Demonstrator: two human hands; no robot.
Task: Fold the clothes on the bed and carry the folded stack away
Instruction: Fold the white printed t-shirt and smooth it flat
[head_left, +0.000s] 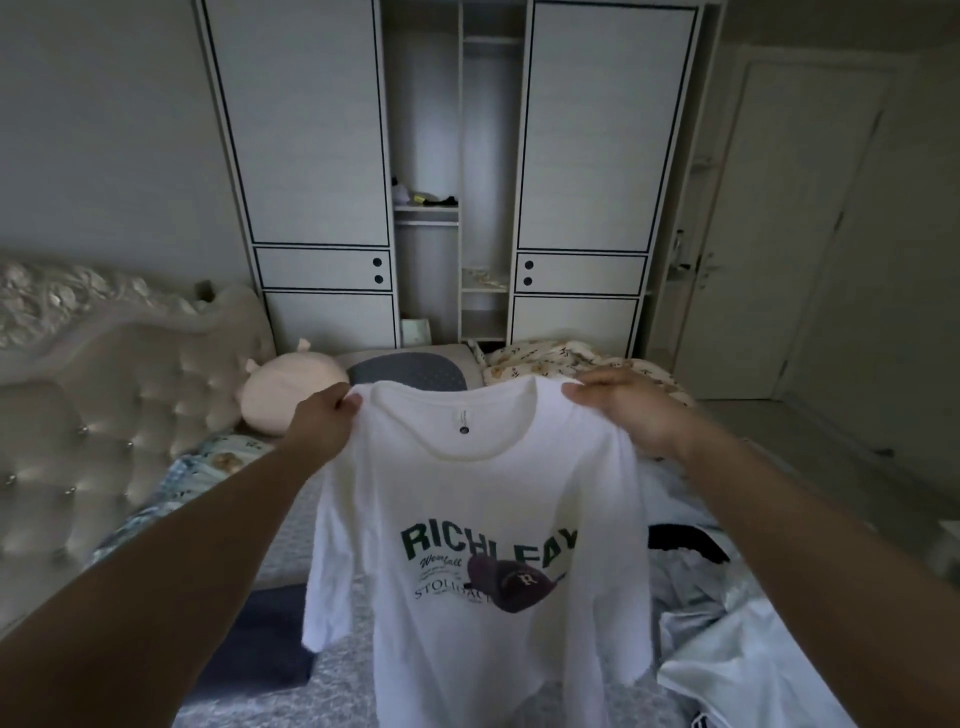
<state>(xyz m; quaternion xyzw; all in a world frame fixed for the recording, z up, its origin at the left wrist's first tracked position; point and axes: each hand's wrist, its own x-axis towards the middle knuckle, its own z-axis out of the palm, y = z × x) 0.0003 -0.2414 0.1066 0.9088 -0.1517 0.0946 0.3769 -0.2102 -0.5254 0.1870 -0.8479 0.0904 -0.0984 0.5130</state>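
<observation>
Holding a white T-shirt (483, 545) up by its shoulders, left hand (324, 423) and right hand (623, 410) pinch fabric; loose fingers could drop it crumpled onto the bed (291, 545).

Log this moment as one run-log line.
step: shirt held up, unfolded | left hand: grips white printed T-shirt at shoulder | right hand: grips other shoulder | folded dark garment on bed

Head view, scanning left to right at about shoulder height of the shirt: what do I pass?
Tufted headboard → pale plush toy → left hand pinching one shoulder → white T-shirt → right hand gripping the other shoulder → closed door.
</observation>
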